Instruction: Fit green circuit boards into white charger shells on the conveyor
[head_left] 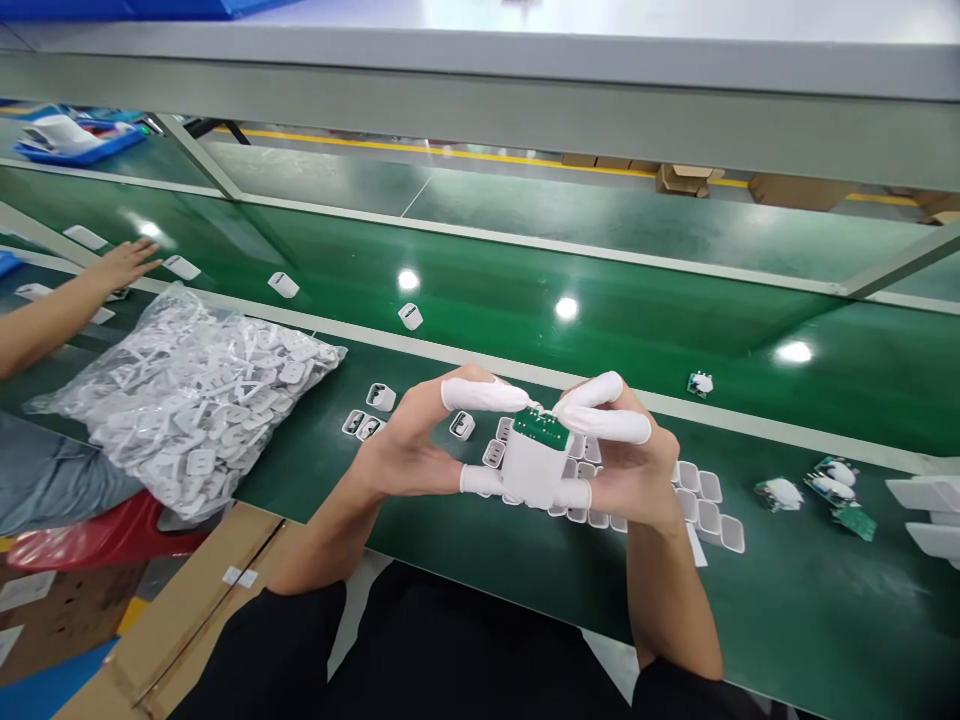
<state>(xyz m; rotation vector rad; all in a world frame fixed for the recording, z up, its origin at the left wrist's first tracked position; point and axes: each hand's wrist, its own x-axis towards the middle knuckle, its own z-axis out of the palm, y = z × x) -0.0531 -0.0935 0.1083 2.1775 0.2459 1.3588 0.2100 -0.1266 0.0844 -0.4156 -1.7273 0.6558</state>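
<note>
Fingers (487,395) of the left hand (409,440) and of the right hand (637,460) are bent and only a little open, and together they have hold of one white case (531,478). White covers are on the thumbs and on some fingertips. The thumbs are at the near end of the case, while the other covered tips meet at a green circuit board (541,428), which shows at its far end; how deep the board sits inside, I cannot tell. This case is above the bench (840,610), in front of the person. Under and beside the hands lie rows of small white trays (709,515), partly hidden. To the right lie some loose boards (780,494). To the left is a clear plastic bag (210,400) full of white parts, and near it a co-worker's hand (127,263) reaches out.
</note>
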